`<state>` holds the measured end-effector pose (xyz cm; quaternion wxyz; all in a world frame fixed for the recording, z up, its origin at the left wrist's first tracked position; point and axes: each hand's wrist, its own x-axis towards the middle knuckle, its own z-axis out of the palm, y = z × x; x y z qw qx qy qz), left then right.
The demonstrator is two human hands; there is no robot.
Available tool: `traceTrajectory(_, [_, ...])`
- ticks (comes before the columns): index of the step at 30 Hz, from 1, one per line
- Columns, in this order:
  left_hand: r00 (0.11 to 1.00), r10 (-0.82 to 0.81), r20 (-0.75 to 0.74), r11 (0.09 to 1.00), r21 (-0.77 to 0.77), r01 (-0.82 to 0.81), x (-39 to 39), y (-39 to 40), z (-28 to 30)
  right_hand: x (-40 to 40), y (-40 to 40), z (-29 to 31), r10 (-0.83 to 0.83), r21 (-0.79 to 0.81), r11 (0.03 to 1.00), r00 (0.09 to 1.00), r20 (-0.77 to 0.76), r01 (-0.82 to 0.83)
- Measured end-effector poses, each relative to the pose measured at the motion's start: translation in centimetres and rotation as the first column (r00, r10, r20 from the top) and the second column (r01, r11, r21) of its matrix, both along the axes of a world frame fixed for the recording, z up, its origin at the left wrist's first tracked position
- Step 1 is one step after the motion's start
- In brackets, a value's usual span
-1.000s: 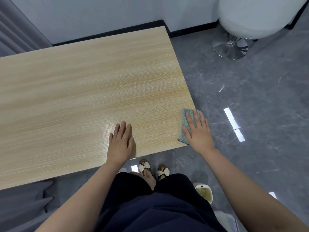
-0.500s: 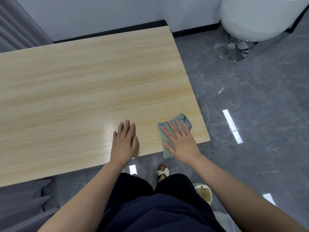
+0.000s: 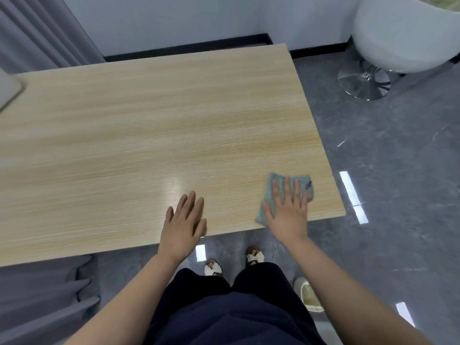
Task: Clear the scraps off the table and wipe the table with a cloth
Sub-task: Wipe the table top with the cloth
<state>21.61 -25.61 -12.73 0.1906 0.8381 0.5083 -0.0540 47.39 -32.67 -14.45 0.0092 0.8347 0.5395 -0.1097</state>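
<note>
A light wooden table [image 3: 149,135] fills most of the view. A grey-green cloth [image 3: 276,185] lies near the table's front right corner. My right hand [image 3: 286,207] presses flat on the cloth with straight, spread fingers. My left hand [image 3: 184,220] rests flat on the bare wood at the front edge, a little left of the cloth, holding nothing. No scraps show on the tabletop.
A white swivel chair [image 3: 398,33] on a chrome base stands at the far right on the grey floor. A small white bin [image 3: 308,295] sits on the floor by my right leg. Grey curtains hang at the left. A pale flat object [image 3: 7,88] lies at the table's left edge.
My right hand slid the cloth from the table's right edge leftwards, then back right and slightly away from me. My left hand stayed flat in place.
</note>
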Motion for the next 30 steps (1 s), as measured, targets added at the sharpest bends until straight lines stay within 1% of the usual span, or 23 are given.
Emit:
traceTrajectory(2, [1.0, -0.015, 0.015, 1.0, -0.001, 0.015, -0.4, -0.2, 0.1, -3.2, 0.0, 0.1, 0.116, 0.02, 0.993, 0.993, -0.018, -0.115])
traceTrajectory(5, [0.999, -0.029, 0.027, 0.999, -0.02, 0.03, -0.5, -0.1, 0.1, -8.0, 0.7, 0.4, 0.285, -0.01, 0.958, 0.955, -0.078, -0.286])
traceTrajectory(8, [0.997, -0.07, 0.027, 0.997, -0.027, 0.071, -0.9, 0.3, 0.1, -10.1, 1.5, 0.7, 0.344, -0.031, 0.937, 0.933, -0.106, -0.349])
traceTrajectory(11, [0.992, -0.119, 0.034, 0.992, -0.029, 0.12, -1.7, 0.7, 0.0, -8.5, 1.2, 0.6, 0.353, -0.068, 0.931, 0.933, -0.069, -0.357])
traceTrajectory(13, [0.986, -0.161, 0.044, 0.986, -0.028, 0.162, -2.2, 0.9, 0.0, -6.4, 0.8, 0.4, 0.276, -0.022, 0.96, 0.959, -0.064, -0.278])
traceTrajectory(16, [0.98, -0.185, 0.072, 0.982, -0.033, 0.188, -2.8, 0.9, -0.1, -3.1, -0.3, 0.5, 0.054, -0.017, 0.998, 0.996, -0.065, -0.055])
traceTrajectory(20, [0.975, -0.221, 0.02, 0.975, -0.025, 0.222, -3.4, 0.7, 0.0, -1.0, -1.1, 0.7, -0.206, -0.1, 0.975, 0.977, -0.056, 0.199])
traceTrajectory(22, [0.974, -0.227, 0.016, 0.974, -0.024, 0.227, -3.6, 0.6, 0.1, -2.4, -0.7, 0.8, -0.256, -0.107, 0.962, 0.966, -0.043, 0.25])
traceTrajectory(23, [0.974, -0.225, 0.018, 0.974, -0.026, 0.226, -3.8, 0.6, 0.0, -3.7, -0.3, 0.8, -0.242, -0.086, 0.968, 0.969, -0.048, 0.237])
traceTrajectory(24, [0.974, -0.224, 0.02, 0.974, -0.027, 0.224, -3.8, 0.5, 0.0, -5.2, 0.1, 1.0, -0.193, -0.068, 0.98, 0.98, -0.056, 0.189])
traceTrajectory(26, [0.975, -0.223, 0.022, 0.975, -0.022, 0.223, -3.8, 0.5, -0.2, -8.2, 0.8, 0.9, -0.008, -0.064, 0.998, 0.997, -0.079, 0.003])
traceTrajectory(28, [0.974, -0.226, 0.032, 0.974, -0.017, 0.227, -3.7, 0.4, -0.3, -10.2, 1.3, 1.0, 0.175, -0.097, 0.978, 0.979, -0.104, -0.185])
traceTrajectory(30, [0.971, -0.234, 0.049, 0.972, -0.017, 0.235, -3.8, 0.5, -0.5, -10.6, 1.3, 1.1, 0.31, -0.138, 0.934, 0.939, -0.15, -0.331])
